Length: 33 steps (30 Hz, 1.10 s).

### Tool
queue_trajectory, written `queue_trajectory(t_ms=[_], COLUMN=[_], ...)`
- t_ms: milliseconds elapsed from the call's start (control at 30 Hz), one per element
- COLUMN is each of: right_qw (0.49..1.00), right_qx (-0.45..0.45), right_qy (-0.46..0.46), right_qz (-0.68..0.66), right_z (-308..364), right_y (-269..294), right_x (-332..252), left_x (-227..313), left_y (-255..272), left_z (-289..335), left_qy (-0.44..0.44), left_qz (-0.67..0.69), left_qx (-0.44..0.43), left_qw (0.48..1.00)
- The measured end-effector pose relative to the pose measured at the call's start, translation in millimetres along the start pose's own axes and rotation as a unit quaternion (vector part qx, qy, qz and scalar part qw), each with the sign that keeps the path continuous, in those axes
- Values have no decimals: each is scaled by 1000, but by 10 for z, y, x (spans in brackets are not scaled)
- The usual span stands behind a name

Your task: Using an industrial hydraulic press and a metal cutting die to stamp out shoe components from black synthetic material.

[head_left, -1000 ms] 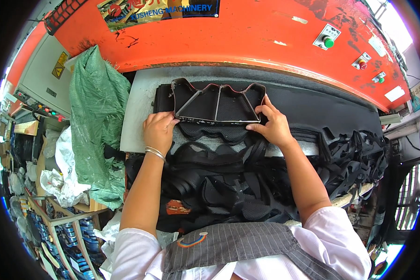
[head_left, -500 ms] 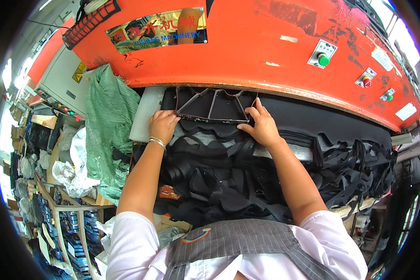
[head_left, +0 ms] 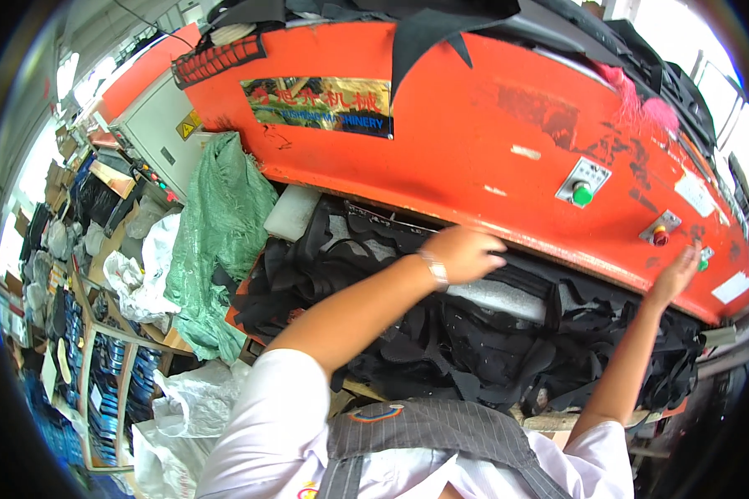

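My left hand hovers over the black material in front of the orange press, its fingers loosely bent with a gap between them and nothing visible in them. My right hand reaches up at the far right of the press, fingers stretched out beside the small green button; whether it touches the button I cannot tell. Left of my left hand, the front edge of a metal cutting die shows under the press beam. The rest of the die is hidden.
Black offcuts heap up along the near side of the press. A white block and a green woven sack stand at the left. A red button and a larger green button sit on the beam.
Both hands have let go of the cutting die. My right hand has moved far right to the buttons, and my left has swung right. The view has shifted, and the beam now covers most of the die.
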State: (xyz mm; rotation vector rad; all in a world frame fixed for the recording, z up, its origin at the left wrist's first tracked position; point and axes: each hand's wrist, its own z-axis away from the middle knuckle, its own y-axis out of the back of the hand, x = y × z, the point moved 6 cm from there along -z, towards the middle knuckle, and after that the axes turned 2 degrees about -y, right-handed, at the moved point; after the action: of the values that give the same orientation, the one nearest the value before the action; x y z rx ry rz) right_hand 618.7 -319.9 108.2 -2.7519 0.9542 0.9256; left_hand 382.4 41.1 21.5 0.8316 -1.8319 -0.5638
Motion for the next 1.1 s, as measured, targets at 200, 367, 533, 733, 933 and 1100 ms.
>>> queue_trajectory(t_ms=[200,367,533,733,933,1100], right_qw=[972,976,978,951,731,594], right_qx=[132,42,-22,-142,-442,-498], right_qy=[-137,-143,-156,197,324,346], right_qz=[137,162,-136,-192,-406,-529], right_z=[-1184,-1148,-873,-120,1895,2957], right_y=[130,136,284,-179,-826,-325], right_x=[1356,1398,773,-1043,-3086,-3844], left_x=[1019,644,656,558,559,328], left_y=[-123,-165,-314,-627,-665,-1040], left_z=[-1209,-1210,349,1530,1496,1920], left_qy=[-138,-26,85,220,261,146], left_qz=[-81,-73,-65,-162,-163,-164], left_qx=[29,47,-129,-82,-62,78], left_qw=[987,996,986,959,950,973])
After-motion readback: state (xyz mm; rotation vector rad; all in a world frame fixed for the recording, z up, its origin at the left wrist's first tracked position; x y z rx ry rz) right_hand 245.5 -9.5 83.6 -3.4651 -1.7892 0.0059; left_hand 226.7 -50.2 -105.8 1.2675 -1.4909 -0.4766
